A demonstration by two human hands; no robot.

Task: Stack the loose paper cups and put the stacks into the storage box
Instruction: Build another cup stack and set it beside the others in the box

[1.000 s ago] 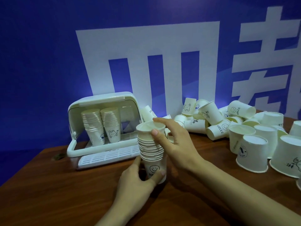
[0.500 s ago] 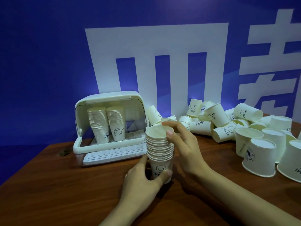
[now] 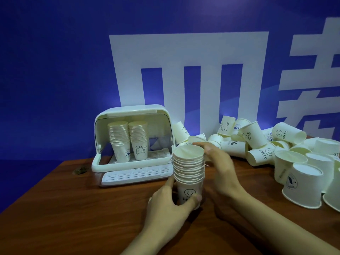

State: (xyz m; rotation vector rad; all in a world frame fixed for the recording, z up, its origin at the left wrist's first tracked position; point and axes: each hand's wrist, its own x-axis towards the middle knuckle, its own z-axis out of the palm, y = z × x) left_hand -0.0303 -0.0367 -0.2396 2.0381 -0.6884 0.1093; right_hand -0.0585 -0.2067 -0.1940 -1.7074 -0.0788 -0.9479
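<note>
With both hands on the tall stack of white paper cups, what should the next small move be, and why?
Probably lift the tall stack of white paper cups and carry it left into the open white plastic storage box. The left hand grips its base, the right hand steadies its top, and free rack space shows to the right of the two cup stacks inside.

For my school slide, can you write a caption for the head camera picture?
Both hands, left and right, hold a stack of paper cups beside an open storage box containing two stacks.
</note>
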